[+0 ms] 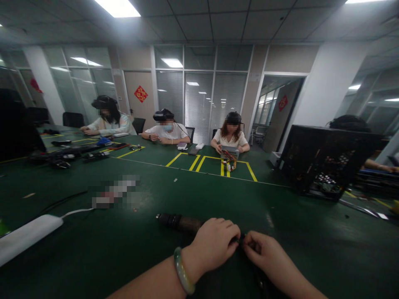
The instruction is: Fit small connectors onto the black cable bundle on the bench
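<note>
My left hand (215, 240), with a jade-coloured bangle (183, 270) on the wrist, is closed at the middle of the green table. Beside it my right hand (264, 251) is closed in a pinch. The fingertips of both hands almost meet at a small dark piece (240, 238), mostly hidden by the fingers, so its kind is unclear. Just beyond my left hand lies a dark, cylindrical tool (187, 223) with a black collar and a metal tip pointing left; its other end is hidden. A dark, cable-like strand (259, 279) shows below my right hand.
A white power strip (34, 236) with a cord lies at left. An open black computer case (324, 162) stands at right. Dark cables and parts (65, 155) lie at far left. Several people sit around the table; one holds a grey power supply (230, 152) with coloured wires.
</note>
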Available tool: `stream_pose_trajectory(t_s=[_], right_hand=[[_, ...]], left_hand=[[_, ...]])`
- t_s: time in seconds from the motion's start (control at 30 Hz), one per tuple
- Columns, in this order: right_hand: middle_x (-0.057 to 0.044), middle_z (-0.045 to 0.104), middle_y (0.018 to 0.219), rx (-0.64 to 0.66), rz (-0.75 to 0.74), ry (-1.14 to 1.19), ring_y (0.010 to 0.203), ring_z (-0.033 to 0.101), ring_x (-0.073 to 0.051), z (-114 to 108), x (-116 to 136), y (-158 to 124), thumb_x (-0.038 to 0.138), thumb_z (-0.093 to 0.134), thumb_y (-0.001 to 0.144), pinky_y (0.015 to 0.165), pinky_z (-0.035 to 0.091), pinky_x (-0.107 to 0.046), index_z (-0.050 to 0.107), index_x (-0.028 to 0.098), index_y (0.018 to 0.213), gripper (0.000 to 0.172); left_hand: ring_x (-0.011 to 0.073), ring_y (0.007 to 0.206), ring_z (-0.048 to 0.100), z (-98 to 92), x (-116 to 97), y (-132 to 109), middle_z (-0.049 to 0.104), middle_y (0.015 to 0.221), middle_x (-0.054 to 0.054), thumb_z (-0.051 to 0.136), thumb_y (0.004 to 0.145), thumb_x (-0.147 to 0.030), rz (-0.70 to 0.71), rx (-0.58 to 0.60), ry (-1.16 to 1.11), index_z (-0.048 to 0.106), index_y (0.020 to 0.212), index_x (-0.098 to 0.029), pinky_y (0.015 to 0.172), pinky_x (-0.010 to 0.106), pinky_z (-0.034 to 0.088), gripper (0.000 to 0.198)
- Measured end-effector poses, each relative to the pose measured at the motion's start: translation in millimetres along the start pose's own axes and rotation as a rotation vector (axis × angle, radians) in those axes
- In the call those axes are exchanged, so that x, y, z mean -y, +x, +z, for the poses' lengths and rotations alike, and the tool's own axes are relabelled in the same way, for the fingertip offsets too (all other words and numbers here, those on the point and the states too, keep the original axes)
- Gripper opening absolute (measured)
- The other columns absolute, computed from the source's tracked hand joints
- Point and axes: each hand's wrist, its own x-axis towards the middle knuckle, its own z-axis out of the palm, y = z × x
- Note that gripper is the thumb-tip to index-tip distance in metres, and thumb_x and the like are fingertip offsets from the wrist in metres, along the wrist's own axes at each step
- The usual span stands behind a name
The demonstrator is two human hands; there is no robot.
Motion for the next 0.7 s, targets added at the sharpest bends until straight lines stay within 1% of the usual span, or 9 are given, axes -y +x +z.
stream_pose_trajectory(t_s=[0.13, 0.37, 0.57, 0.7], right_hand=[[0.003, 0.062, 0.068, 0.018, 0.013, 0.014, 0.061, 0.055, -0.013, -0.9, 1.7, -1.4, 0.023, 0.053, 0.086, 0.054, 0.035, -0.019, 0.063, 0.019, 0.079, 0.013], [0.002, 0.062, 0.067, -0.002, 0.006, -0.002, 0.061, 0.055, -0.013, -1.7, 3.4, 1.0, 0.023, 0.054, 0.084, 0.055, 0.036, -0.02, 0.063, 0.018, 0.076, 0.013], [0.002, 0.062, 0.068, 0.01, 0.011, 0.009, 0.062, 0.056, -0.013, -1.1, 2.7, 0.3, 0.024, 0.053, 0.085, 0.054, 0.037, -0.02, 0.063, 0.019, 0.078, 0.014], [0.002, 0.062, 0.067, 0.002, 0.019, 0.011, 0.061, 0.055, -0.013, 0.3, 0.9, 0.4, 0.023, 0.053, 0.085, 0.054, 0.036, -0.019, 0.062, 0.019, 0.077, 0.013]], left_hand=[[0.0176, 0.086, 0.056, -1.3, -0.2, -0.1, 0.061, 0.092, -0.001, 0.059, 0.085, -0.026, 0.006, 0.005, 0.002, 0.057, 0.093, -0.022, 0.078, 0.032, 0.041, 0.009], [0.0187, 0.087, 0.057, -0.5, -1.4, -0.1, 0.061, 0.093, 0.001, 0.059, 0.085, -0.028, -0.028, 0.007, 0.021, 0.056, 0.095, -0.02, 0.079, 0.033, 0.042, 0.013], [0.0175, 0.086, 0.057, 0.3, 0.6, 0.7, 0.062, 0.091, -0.001, 0.061, 0.084, -0.025, 0.012, -0.009, 0.0, 0.058, 0.092, -0.022, 0.077, 0.032, 0.042, 0.009], [0.0175, 0.086, 0.058, 0.3, 1.0, 0.7, 0.062, 0.091, 0.0, 0.059, 0.085, -0.024, 0.019, 0.003, 0.013, 0.059, 0.092, -0.022, 0.078, 0.032, 0.042, 0.008]])
